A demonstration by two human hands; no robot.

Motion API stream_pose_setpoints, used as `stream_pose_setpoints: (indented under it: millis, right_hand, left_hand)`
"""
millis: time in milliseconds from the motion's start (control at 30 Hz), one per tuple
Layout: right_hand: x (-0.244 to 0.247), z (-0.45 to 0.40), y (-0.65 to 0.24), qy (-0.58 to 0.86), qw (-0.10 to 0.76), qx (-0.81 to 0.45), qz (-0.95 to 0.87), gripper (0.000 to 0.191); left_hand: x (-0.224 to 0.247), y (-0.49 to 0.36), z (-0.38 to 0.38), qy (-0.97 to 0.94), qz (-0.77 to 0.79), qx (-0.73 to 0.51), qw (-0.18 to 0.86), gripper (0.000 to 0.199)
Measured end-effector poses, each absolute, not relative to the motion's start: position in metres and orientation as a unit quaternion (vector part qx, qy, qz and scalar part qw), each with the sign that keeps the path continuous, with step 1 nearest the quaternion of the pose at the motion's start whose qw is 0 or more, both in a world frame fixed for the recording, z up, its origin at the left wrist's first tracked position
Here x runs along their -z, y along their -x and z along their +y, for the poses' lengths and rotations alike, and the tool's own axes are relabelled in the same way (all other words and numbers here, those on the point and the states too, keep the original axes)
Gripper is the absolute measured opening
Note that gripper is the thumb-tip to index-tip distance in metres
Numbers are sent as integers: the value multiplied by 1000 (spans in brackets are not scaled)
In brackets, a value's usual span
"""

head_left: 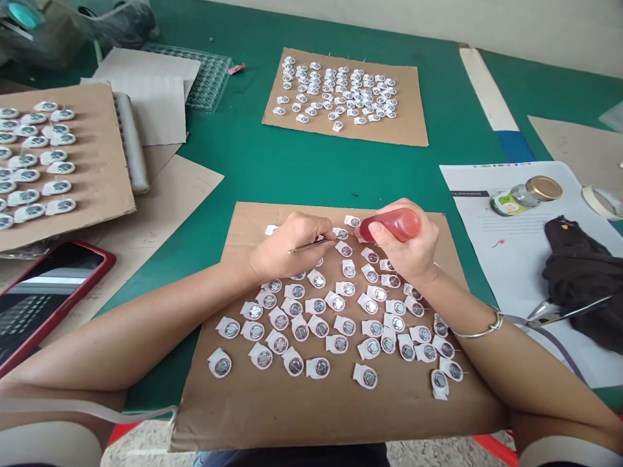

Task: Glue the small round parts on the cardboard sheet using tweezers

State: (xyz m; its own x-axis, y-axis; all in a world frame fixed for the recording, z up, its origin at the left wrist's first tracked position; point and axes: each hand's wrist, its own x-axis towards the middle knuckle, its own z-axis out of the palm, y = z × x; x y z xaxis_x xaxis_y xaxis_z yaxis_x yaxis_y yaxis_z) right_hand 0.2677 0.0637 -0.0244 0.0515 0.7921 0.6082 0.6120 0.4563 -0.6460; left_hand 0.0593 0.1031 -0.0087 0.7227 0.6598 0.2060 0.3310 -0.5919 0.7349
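A brown cardboard sheet (pixel 311 415) lies in front of me, bearing several small white-tabbed round pieces (pixel 366 376) with silvery centres. My left hand (pixel 295 245) is closed around thin metal tweezers (pixel 307 246), low over the upper middle of the sheet. Just right of it, my right hand (pixel 413 250) grips a red squeeze bottle (pixel 400 224), tilted with its narrow end to the left. One round piece (pixel 341 233) lies between the two hands. The bottle's tip is too small to make out.
Another cardboard sheet (pixel 413 123) with similar pieces lies at the back; a third (pixel 97 162) is at left, above a red-cased phone (pixel 92 259). At right are a glass jar (pixel 523 198), scissors (pixel 549 319), black cloth (pixel 579 272) and a tape roll (pixel 601 202).
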Motion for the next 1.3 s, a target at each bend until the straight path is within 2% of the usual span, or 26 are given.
stream_pose_setpoints:
  millis: [333,900,1300]
  right_hand:
    - [24,60,-267,511,489,-75,-703,20]
    - [25,60,-267,499,498,-90,-703,16]
    - [25,60,-266,501,492,-96,-705,17]
  left_hand:
    - [12,-59,104,-870,288,-234,325,11]
    - [15,-59,104,-869,298,-241,314,11]
    - [9,-60,105,-838,318,-246,370,11]
